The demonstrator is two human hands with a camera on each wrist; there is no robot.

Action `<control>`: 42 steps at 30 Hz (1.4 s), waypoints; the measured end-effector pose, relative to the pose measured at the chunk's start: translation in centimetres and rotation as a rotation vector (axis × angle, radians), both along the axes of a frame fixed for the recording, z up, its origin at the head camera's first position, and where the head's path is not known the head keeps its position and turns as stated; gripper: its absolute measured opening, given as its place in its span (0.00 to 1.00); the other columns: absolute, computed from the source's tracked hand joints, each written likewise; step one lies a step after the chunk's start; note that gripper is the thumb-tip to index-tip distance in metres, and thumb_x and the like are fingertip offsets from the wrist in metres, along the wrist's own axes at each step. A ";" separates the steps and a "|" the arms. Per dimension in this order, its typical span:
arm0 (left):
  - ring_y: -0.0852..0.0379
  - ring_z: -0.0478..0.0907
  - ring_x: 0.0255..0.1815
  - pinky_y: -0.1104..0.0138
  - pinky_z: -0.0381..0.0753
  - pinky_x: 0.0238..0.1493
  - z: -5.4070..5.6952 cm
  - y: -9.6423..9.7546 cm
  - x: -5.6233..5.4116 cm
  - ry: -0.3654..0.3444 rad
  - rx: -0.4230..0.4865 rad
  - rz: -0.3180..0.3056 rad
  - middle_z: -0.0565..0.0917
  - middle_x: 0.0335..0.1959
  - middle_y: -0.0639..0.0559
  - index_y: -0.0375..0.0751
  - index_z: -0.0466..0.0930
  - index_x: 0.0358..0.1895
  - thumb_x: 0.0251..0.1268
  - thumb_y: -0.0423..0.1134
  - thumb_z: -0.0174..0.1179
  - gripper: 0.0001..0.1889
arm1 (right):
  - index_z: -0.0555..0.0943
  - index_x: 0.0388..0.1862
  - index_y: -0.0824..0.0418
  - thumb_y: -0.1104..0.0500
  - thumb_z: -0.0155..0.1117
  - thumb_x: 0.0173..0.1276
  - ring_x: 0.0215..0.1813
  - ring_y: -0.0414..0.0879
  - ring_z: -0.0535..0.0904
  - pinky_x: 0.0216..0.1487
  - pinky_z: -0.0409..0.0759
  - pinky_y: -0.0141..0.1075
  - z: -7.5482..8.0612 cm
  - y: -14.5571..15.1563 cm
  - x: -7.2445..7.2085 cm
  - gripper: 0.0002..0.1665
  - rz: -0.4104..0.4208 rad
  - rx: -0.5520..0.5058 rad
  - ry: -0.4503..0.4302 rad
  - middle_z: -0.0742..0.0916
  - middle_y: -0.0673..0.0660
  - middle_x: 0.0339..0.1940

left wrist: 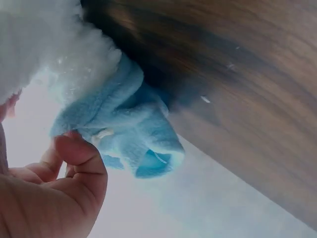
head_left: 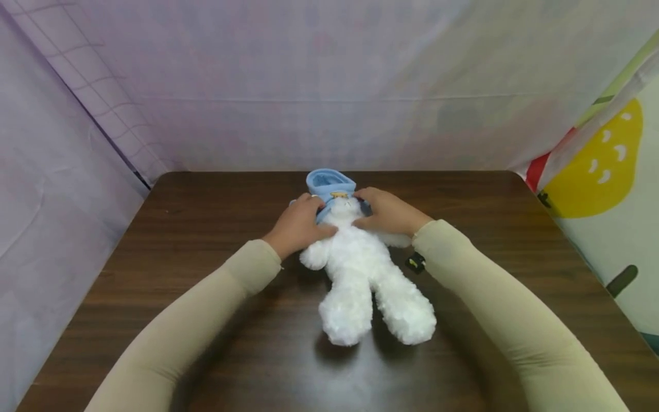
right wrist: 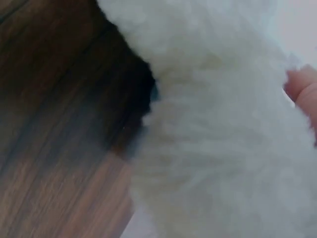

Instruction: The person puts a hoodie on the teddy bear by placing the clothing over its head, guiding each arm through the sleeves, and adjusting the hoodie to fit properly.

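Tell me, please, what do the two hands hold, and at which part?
Both the left hand and the right hand grip the blue garment at the neck of the white plush bear, one hand on each side.

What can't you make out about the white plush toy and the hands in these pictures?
- Plush toy face: head view, hidden by both hands and blue garment.
- Right hand: right wrist view shows one blurred fingertip; grip unclear.
- Small dark tag by the right sleeve: head view, too small to identify.
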State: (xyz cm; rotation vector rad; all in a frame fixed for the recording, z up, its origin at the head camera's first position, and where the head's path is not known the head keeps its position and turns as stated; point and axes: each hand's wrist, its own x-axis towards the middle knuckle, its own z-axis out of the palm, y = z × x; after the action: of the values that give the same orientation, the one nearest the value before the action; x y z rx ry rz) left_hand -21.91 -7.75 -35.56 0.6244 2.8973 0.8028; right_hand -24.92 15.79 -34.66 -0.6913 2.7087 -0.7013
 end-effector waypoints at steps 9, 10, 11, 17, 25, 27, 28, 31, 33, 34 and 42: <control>0.50 0.71 0.38 0.58 0.72 0.39 -0.3 0.6 -0.1 0.030 -0.003 0.051 0.74 0.42 0.46 0.37 0.77 0.57 0.67 0.50 0.65 0.24 | 0.63 0.75 0.62 0.45 0.66 0.69 0.66 0.54 0.70 0.64 0.70 0.51 -0.5 -0.7 0.7 0.43 -0.085 0.013 0.071 0.71 0.62 0.68; 0.50 0.71 0.39 0.58 0.73 0.40 -0.4 0.7 -0.2 0.026 0.016 0.053 0.74 0.43 0.45 0.36 0.77 0.57 0.67 0.49 0.65 0.24 | 0.63 0.75 0.64 0.46 0.66 0.70 0.68 0.55 0.69 0.66 0.68 0.51 -0.5 -0.7 0.6 0.43 -0.084 0.013 0.069 0.70 0.63 0.70; 0.50 0.71 0.39 0.58 0.73 0.41 -0.5 0.8 -0.3 0.026 0.033 0.053 0.74 0.43 0.44 0.35 0.77 0.56 0.67 0.48 0.65 0.23 | 0.62 0.76 0.65 0.47 0.66 0.70 0.70 0.56 0.68 0.67 0.67 0.51 -0.6 -0.7 0.6 0.43 -0.084 0.016 0.066 0.70 0.64 0.71; 0.49 0.70 0.40 0.57 0.72 0.41 -1.3 1.5 -0.8 0.098 0.073 -0.011 0.74 0.37 0.43 0.33 0.77 0.39 0.64 0.38 0.65 0.10 | 0.67 0.70 0.65 0.50 0.66 0.71 0.59 0.55 0.77 0.59 0.74 0.49 -1.1 -0.6 0.6 0.35 -0.062 -0.028 0.068 0.79 0.64 0.62; 0.51 0.72 0.35 0.58 0.73 0.40 -2.5 1.4 -0.8 0.254 0.070 -0.070 0.77 0.31 0.46 0.36 0.80 0.26 0.60 0.31 0.62 0.06 | 0.69 0.34 0.57 0.67 0.63 0.64 0.23 0.45 0.65 0.30 0.66 0.39 -1.7 -0.9 1.7 0.11 -0.016 -0.127 0.224 0.71 0.51 0.19; 0.52 0.72 0.32 0.60 0.74 0.38 -2.7 1.3 -0.6 0.287 0.083 -0.083 0.77 0.30 0.47 0.38 0.81 0.25 0.61 0.30 0.62 0.07 | 0.68 0.28 0.56 0.68 0.63 0.63 0.22 0.44 0.63 0.30 0.65 0.39 -1.8 -0.9 2.0 0.14 0.010 -0.121 0.286 0.67 0.50 0.17; 0.54 0.70 0.30 0.61 0.73 0.36 -2.9 1.2 -0.6 0.297 0.085 -0.094 0.76 0.29 0.48 0.38 0.80 0.23 0.62 0.31 0.61 0.09 | 0.67 0.25 0.55 0.67 0.64 0.64 0.22 0.44 0.63 0.30 0.66 0.38 -1.8 -0.9 2.1 0.16 0.018 -0.117 0.312 0.67 0.49 0.16; 0.55 0.66 0.28 0.64 0.69 0.33 -3.1 0.7 -0.3 0.289 0.111 -0.146 0.72 0.27 0.50 0.40 0.75 0.23 0.64 0.34 0.61 0.11 | 0.68 0.23 0.54 0.63 0.65 0.67 0.21 0.43 0.63 0.30 0.67 0.38 -2.0 -0.4 2.3 0.17 0.060 -0.122 0.337 0.69 0.49 0.16; 0.55 0.65 0.29 0.63 0.68 0.33 -3.0 0.0 0.1 0.218 0.135 -0.179 0.70 0.31 0.50 0.42 0.75 0.28 0.67 0.38 0.60 0.10 | 0.71 0.24 0.53 0.59 0.65 0.69 0.23 0.43 0.66 0.31 0.68 0.39 -2.0 0.3 2.3 0.15 0.104 -0.137 0.331 0.72 0.49 0.19; 0.55 0.65 0.31 0.63 0.68 0.35 -2.9 -0.4 0.3 0.164 0.140 -0.190 0.70 0.33 0.50 0.42 0.76 0.30 0.68 0.41 0.60 0.09 | 0.73 0.26 0.53 0.57 0.65 0.69 0.26 0.44 0.67 0.33 0.69 0.39 -2.0 0.8 2.4 0.12 0.126 -0.144 0.320 0.74 0.49 0.21; 0.57 0.74 0.50 0.61 0.74 0.53 -2.0 -2.1 1.7 -0.029 0.096 -0.278 0.75 0.52 0.52 0.44 0.79 0.52 0.65 0.53 0.65 0.21 | 0.80 0.43 0.58 0.53 0.62 0.72 0.41 0.47 0.75 0.44 0.73 0.43 -2.3 3.3 3.2 0.09 0.194 -0.126 0.273 0.81 0.52 0.39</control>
State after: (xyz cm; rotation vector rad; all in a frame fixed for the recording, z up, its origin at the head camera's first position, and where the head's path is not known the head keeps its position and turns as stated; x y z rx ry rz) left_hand -20.21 -9.82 -37.61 0.9883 2.6742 0.9040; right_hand -21.70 19.10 -37.00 -1.1388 2.8005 -0.7843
